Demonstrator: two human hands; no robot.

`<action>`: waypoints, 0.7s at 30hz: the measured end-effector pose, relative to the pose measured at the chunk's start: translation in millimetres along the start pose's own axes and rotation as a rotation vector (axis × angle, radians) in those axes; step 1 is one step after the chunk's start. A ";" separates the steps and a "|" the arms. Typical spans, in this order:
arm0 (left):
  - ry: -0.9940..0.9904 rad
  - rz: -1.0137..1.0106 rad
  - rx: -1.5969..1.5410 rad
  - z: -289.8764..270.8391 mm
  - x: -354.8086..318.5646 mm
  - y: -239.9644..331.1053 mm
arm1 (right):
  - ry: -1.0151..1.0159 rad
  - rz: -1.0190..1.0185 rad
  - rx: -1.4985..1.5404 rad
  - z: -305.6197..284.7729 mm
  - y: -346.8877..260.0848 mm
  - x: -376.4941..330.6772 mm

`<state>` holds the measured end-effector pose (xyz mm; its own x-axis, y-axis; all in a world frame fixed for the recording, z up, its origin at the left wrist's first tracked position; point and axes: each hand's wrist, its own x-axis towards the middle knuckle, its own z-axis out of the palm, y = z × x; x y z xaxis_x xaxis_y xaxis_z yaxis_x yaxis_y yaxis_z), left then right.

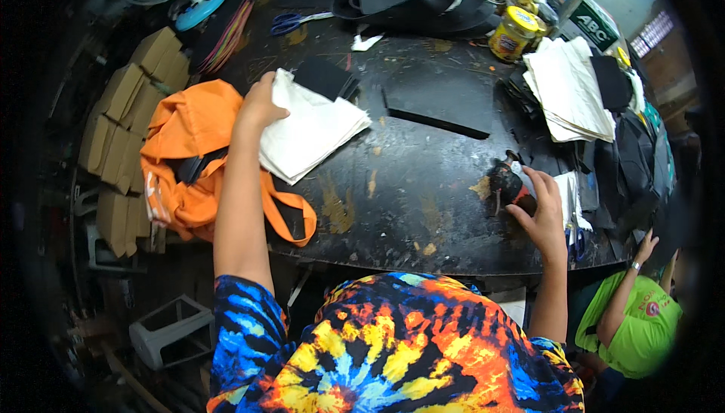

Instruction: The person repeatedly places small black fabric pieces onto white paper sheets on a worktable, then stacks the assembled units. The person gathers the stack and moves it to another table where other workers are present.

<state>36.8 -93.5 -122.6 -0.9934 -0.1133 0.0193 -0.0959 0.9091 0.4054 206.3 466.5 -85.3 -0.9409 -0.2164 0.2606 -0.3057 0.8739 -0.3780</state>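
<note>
Where the worktable (423,224) carries the orange bag (200,111), white cloths (313,129) lie just right of it, apparently stacked for alignment; the left hand (260,103) touches their edge, closure indeterminate. Well right of the bag, the right hand (542,213) curves widely at a dark object (507,180), possibly steadying it; grip indeterminate.

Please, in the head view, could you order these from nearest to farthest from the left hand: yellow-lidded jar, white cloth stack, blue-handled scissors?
1. White cloth stack: touching the left hand, on its right.
2. Blue-handled scissors: ahead, slightly right.
3. Yellow-lidded jar: ahead, far right.
</note>
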 end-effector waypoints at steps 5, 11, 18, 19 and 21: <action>-0.048 -0.115 0.058 2.5 18.1 -21.7 | -0.076 -0.005 0.097 -20.0 -2.5 13.2; -0.283 -0.175 -0.311 3.8 11.0 -6.7 | 0.101 0.336 0.367 -24.8 52.6 27.1; -0.128 0.000 -0.681 31.7 -30.8 10.2 | 0.525 0.715 0.840 -56.9 137.2 56.5; -0.131 0.000 -0.713 36.5 -36.4 10.5 | 0.531 0.740 0.818 -59.4 142.9 64.5; -0.120 -0.033 -0.837 43.2 -45.0 10.5 | 0.522 0.807 0.709 -60.4 152.9 85.6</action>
<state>77.8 -61.5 -158.6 -0.9954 -0.0488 -0.0822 -0.0932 0.3036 0.9482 87.9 608.0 -67.1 -0.7757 0.6310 -0.0097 0.1791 0.2055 -0.9621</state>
